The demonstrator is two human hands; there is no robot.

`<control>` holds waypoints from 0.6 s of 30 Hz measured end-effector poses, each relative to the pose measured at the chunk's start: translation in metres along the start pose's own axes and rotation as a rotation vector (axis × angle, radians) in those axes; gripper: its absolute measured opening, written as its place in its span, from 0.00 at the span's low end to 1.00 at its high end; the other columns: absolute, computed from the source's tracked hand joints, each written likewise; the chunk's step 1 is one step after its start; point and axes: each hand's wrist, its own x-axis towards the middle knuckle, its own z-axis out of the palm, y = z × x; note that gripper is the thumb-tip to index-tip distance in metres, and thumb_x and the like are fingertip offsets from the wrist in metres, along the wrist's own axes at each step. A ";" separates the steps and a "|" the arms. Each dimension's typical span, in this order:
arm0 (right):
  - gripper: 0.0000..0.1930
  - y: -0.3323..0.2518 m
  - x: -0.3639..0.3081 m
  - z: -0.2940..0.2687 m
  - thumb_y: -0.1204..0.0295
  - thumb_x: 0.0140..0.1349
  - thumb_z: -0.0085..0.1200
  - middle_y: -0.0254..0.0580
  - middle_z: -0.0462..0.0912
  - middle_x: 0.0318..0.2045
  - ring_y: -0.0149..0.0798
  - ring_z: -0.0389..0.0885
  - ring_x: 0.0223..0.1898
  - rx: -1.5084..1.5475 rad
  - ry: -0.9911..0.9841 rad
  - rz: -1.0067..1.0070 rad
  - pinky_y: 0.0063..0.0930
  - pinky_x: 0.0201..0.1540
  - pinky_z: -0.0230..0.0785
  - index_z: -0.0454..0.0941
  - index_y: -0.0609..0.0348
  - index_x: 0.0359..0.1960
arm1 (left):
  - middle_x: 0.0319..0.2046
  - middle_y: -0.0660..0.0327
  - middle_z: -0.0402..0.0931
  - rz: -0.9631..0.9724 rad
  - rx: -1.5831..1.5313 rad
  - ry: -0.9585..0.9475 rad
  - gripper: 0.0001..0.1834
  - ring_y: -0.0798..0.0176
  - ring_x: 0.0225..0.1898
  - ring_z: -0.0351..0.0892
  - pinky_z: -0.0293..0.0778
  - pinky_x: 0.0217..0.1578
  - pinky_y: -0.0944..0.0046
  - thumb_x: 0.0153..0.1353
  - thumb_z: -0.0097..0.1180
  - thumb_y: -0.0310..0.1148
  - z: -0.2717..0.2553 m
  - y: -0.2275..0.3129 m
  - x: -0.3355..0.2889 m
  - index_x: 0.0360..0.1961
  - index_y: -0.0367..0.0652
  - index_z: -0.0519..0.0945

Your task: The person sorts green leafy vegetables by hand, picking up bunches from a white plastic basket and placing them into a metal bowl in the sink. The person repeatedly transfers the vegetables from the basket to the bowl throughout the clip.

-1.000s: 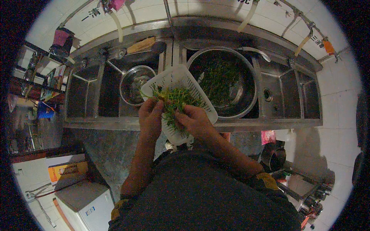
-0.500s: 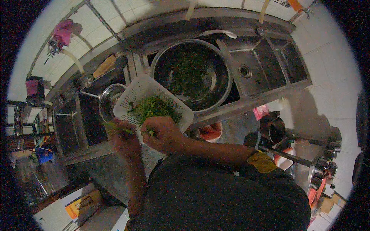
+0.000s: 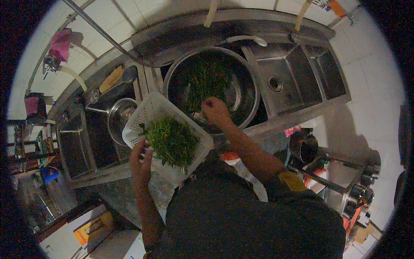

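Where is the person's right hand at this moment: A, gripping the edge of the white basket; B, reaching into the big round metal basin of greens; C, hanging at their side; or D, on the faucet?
B: the right hand reaches over the rim of the large metal basin that holds greens, while the left hand holds the edge of the white basket.

head-worn fisheye, looking down, sinks (image 3: 297,82) near

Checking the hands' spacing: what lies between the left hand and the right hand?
In the head view, the white basket of greens lies between left hand and right hand.
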 end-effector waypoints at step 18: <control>0.22 0.080 0.028 0.008 0.53 0.66 0.62 0.43 0.85 0.28 0.36 0.82 0.26 0.372 0.188 0.245 0.36 0.30 0.75 0.84 0.66 0.37 | 0.51 0.52 0.83 -0.152 -0.428 0.258 0.18 0.56 0.55 0.82 0.74 0.61 0.56 0.70 0.58 0.27 0.004 -0.014 -0.028 0.58 0.31 0.80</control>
